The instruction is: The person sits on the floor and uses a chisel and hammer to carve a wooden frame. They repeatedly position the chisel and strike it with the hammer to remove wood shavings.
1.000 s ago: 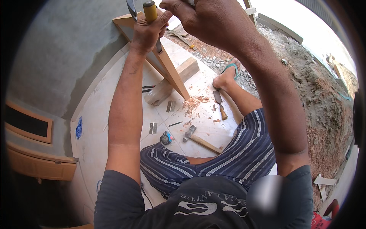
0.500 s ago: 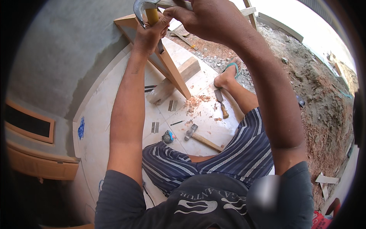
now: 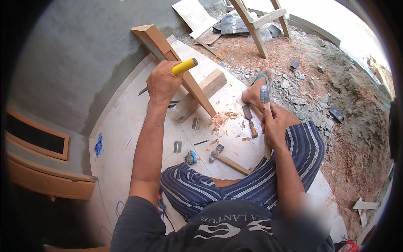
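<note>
My left hand (image 3: 163, 86) grips a chisel by its yellow handle (image 3: 184, 66), beside a wooden beam (image 3: 199, 96) with a cut recess; the beam slants across a timber block (image 3: 214, 82). My right hand (image 3: 273, 130) is closed on a hammer (image 3: 264, 95) held upright near my right leg. On the tiles (image 3: 113, 126) lie wood shavings (image 3: 222, 118), a wooden-handled chisel (image 3: 250, 121), a second hammer (image 3: 233, 165), metal hinges (image 3: 195, 123), a pencil (image 3: 201, 142) and a tape measure (image 3: 191, 158).
A grey wall (image 3: 75, 59) with an orange-framed dark panel (image 3: 37, 134) rises at left. A wooden trestle (image 3: 258, 38), sheets (image 3: 191, 14) and a dark bag (image 3: 231, 25) are at the back. Rubble and sandy ground (image 3: 352, 138) border the tiles on the right.
My right hand has brought the hammer down from the top to beside my right leg. My left hand has moved lower, and the yellow chisel handle now tilts rightward, away from the recess.
</note>
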### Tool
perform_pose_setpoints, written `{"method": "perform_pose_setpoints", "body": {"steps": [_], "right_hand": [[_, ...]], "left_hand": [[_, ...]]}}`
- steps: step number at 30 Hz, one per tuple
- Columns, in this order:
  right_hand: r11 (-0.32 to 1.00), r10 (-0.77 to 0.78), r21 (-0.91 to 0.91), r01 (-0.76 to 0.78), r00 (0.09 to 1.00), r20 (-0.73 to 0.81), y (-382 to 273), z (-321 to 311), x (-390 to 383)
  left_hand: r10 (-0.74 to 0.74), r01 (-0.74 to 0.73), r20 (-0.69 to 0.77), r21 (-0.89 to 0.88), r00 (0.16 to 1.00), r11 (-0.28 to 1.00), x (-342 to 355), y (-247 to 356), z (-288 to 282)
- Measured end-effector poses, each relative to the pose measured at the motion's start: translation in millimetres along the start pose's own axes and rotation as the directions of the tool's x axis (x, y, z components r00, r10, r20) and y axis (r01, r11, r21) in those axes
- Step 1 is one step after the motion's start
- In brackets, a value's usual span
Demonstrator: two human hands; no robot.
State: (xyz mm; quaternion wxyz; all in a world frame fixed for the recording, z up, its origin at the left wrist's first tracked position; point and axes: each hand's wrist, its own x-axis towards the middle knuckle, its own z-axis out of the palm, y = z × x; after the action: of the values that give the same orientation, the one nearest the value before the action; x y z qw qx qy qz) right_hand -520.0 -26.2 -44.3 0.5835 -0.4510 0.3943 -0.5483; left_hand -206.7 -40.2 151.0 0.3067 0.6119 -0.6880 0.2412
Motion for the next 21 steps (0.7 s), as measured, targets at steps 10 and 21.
{"method": "perform_pose_setpoints", "body": {"steps": [10,21], "right_hand": [[0.982,0.191,0.037,-0.188,0.973,-0.133,17.4,-1.6,-2.2],[0.977,0.215,0.024,-0.214,0.965,-0.148,15.5,-8.3,-2.1]], "left_hand": [[-0.135,0.149,-0.124,0.104,0.983,0.983,-24.4,-4.8,40.9],[-0.154,0.066,-0.227,-0.354,0.962,0.933,-48.9,14.4,19.5]]}}
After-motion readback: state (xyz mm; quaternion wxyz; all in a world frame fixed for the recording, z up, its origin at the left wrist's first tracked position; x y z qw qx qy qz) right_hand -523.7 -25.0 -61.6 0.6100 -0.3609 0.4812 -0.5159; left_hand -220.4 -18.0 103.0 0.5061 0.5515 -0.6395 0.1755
